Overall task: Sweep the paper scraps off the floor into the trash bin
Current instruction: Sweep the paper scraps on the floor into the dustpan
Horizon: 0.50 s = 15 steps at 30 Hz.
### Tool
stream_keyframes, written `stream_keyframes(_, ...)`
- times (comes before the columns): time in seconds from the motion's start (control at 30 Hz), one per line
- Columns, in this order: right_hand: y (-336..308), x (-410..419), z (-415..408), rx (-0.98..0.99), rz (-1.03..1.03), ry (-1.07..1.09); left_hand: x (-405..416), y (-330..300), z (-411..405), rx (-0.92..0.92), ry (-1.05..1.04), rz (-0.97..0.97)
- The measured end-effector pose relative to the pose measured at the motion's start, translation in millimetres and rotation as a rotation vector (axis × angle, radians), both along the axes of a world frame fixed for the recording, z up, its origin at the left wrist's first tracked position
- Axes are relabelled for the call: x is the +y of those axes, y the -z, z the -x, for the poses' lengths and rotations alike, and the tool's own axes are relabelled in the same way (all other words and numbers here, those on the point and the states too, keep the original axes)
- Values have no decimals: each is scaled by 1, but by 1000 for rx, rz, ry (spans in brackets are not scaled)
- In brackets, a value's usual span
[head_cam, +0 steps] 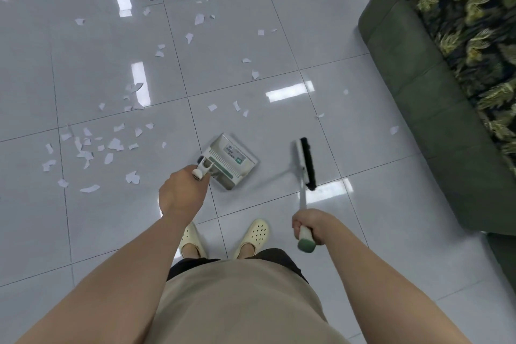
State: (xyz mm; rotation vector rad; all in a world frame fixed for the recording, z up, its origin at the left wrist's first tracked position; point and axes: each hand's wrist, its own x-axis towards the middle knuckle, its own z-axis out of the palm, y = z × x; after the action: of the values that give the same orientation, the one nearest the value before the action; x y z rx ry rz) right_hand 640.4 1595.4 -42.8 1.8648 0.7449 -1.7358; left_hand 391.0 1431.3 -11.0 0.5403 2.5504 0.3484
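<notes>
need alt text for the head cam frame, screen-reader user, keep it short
Seen from above, a person stands on a glossy tiled floor, left hand gripping the handle of a dustpan and right hand gripping a broom. Torn paper scraps lie scattered ahead and to the left, none in the dustpan. A green sofa borders the right.

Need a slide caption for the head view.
Left hand holds dustpan, right hand holds broom; paper scraps litter floor.

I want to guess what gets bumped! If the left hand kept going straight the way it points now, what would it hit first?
Most likely the dustpan. The left hand grips its handle and points forward and a bit right, straight at the pan. Beyond it lies bare floor, then small paper scraps, though depth is hard to judge.
</notes>
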Motion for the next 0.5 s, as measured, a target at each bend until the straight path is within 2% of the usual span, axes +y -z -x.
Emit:
stream_keyframes(0.1, 2, 25, 16, 104, 83, 159, 11, -3, -5, 13, 13, -3)
stream_keyframes(0.33, -18, 107, 44, 295, 247, 290, 30, -14, -13, 17, -91, -6)
stream_keyframes(0.5, -39, 119, 51, 358, 220, 198, 39, -17, -14, 19, -93, -5)
